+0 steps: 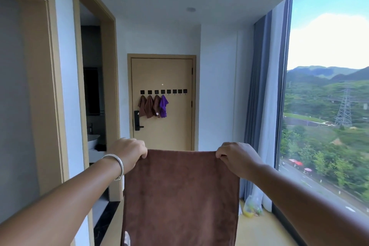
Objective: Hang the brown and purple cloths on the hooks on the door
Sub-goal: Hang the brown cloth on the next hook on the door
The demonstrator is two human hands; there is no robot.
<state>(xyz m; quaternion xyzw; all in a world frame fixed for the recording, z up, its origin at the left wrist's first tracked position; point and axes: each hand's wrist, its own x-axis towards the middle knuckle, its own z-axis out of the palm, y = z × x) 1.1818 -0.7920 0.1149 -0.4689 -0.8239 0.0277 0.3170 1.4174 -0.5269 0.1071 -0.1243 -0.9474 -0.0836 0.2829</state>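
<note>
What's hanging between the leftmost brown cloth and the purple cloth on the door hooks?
Two more brown cloths hang between the leftmost brown cloth and the purple cloth, each on its own hook, as the head view shows.

- A brown cloth point(180, 195) is hanging flat, well short of the door point(175, 130).
- Three brown cloths point(149, 106) and a purple cloth point(164, 106) are hanging from the door's leftmost hooks point(163, 91).

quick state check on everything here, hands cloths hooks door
left hand: pinches a top corner of the brown cloth
right hand: pinches the other top corner
brown cloth: held up, spread flat
hooks: four leftmost hold cloths, four bare
purple cloth: hung on fourth hook
door: closed
</note>
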